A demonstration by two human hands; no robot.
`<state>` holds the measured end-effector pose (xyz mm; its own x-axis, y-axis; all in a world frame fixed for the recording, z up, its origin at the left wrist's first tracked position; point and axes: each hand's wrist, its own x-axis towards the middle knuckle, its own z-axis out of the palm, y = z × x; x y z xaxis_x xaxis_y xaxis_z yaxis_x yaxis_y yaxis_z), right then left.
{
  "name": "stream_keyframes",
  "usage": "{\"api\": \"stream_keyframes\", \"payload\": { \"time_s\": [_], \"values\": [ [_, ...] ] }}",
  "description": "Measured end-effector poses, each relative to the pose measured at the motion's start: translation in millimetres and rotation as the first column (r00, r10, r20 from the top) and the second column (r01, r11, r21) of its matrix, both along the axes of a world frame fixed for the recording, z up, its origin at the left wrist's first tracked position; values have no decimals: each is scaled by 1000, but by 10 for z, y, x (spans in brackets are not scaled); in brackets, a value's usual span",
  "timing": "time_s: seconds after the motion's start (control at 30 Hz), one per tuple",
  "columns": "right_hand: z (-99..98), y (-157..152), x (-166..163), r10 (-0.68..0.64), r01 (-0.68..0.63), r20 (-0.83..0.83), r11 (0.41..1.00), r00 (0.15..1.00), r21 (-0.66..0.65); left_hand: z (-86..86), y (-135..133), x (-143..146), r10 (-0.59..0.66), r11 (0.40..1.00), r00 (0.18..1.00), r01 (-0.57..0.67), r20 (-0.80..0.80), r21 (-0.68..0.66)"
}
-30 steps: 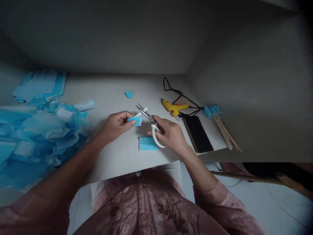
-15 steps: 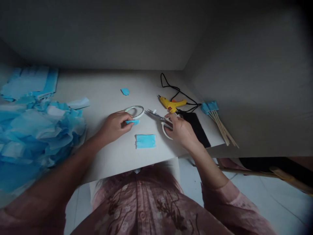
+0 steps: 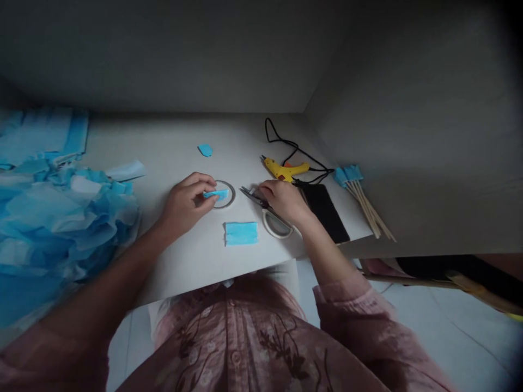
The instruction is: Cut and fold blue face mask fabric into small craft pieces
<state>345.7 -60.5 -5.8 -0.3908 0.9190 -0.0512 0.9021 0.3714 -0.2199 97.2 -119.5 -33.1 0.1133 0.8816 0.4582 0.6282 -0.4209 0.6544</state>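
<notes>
My left hand (image 3: pixel 188 201) pinches a small folded blue fabric piece (image 3: pixel 219 194) between thumb and fingers. Its end overlaps a ring of tape (image 3: pixel 232 190) lying on the table. My right hand (image 3: pixel 283 199) is closed over the middle of the scissors (image 3: pixel 278 227), whose white handles lie free below the palm. Beside the right fingertips a tiny white scrap (image 3: pixel 251 190) shows at the scissor blades; whether the fingers grip it is hidden. A flat blue fabric rectangle (image 3: pixel 241 233) lies between the hands, nearer the table's front edge.
A yellow glue gun (image 3: pixel 283 169) with a black cord lies behind my right hand. Right of it are a dark flat slab (image 3: pixel 326 211) and several sticks with blue tops (image 3: pixel 359 196). A blue cut piece (image 3: pixel 205 149) lies farther back. Blue and white fabric (image 3: pixel 61 218) is heaped at left.
My right hand has left the scissor handles and moved left to the blades; the scissors now lie on the table. My left hand has shifted slightly, its blue piece now over the tape ring.
</notes>
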Motion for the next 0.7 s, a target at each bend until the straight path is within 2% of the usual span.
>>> {"api": "stream_keyframes", "payload": {
  "time_s": [0.13,0.23,0.47,0.57,0.7],
  "values": [
    [-72,102,-108,-31,30,-46,999,998,-9,50,-3,9,27,999,997,-24,67,-41],
    [-91,147,-112,-25,21,-89,999,996,-41,62,-6,23,37,998,994,-30,106,-63],
    [-191,159,-95,-110,93,-212,992,971,-89,74,-17,59,64,990,973,-33,222,-137],
    [-253,124,-129,-119,117,-188,993,975,-22,79,-20,67,133,959,942,-42,310,-282],
    [-323,81,-179,-159,166,-68,979,985,114,97,-23,76,165,893,880,59,446,-447]
  ]
}}
